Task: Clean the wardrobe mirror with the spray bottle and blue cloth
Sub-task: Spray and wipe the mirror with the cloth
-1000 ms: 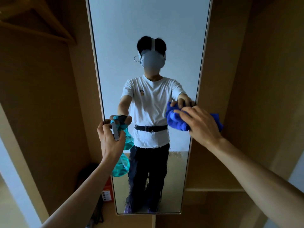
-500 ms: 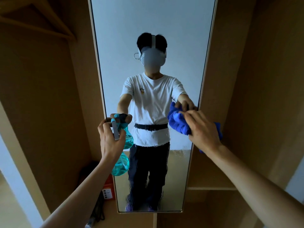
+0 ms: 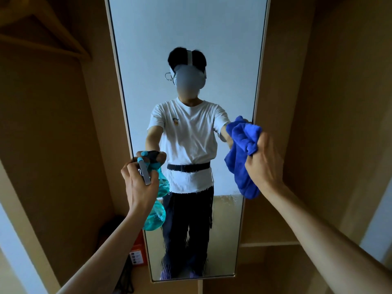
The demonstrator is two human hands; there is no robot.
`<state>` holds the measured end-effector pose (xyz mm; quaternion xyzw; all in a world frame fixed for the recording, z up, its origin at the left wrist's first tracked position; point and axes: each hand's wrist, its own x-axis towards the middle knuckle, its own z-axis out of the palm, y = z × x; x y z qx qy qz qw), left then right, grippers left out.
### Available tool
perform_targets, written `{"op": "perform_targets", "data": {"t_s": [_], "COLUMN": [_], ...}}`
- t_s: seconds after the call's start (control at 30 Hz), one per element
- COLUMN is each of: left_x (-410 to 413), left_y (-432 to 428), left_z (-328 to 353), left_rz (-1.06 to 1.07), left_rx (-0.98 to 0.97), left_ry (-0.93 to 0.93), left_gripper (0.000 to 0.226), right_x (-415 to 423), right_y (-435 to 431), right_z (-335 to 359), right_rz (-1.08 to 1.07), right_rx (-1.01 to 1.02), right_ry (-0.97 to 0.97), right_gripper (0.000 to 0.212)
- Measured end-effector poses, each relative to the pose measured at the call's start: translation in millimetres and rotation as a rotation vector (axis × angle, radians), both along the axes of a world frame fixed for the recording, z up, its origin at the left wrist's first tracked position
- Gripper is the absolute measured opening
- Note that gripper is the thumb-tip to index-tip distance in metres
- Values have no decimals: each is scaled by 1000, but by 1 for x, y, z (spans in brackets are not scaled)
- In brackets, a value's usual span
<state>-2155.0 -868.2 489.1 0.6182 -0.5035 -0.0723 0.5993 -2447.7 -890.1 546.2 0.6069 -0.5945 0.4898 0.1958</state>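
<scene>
Head view: the left hand (image 3: 139, 183) gripped the teal spray bottle (image 3: 156, 217) at the left edge of the mirror (image 3: 191, 28); the right hand (image 3: 264, 164) clutched the bunched blue cloth (image 3: 241, 153) at its right edge.

The mirror (image 3: 191, 49) is glossy glass, streaked wet lower down. The cloth (image 3: 241, 149) is plush blue fabric; the spray bottle (image 3: 156, 217) translucent teal plastic; the wardrobe (image 3: 53, 134) matt wood.

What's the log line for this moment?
left hand: holds spray bottle | right hand: grips bunched blue cloth at mirror right edge | cloth-glass contact: cannot tell | lower glass: streaky
</scene>
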Motion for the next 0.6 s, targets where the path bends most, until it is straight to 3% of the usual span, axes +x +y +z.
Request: {"op": "perform_targets", "data": {"t_s": [0.4,0.6], "left_x": [11,21], "left_y": [3,4], "left_z": [-2,-2], "left_rz": [2,-20], "left_rx": [8,19], "left_ry": [-22,5], "left_gripper": [30,27], "right_x": [17,47], "right_y": [-9,-15], "right_z": [-9,-12], "right_rz": [-26,74], "right_rx": [-78,-126], "right_ry": [-149,-88], "right_gripper": [35,31]}}
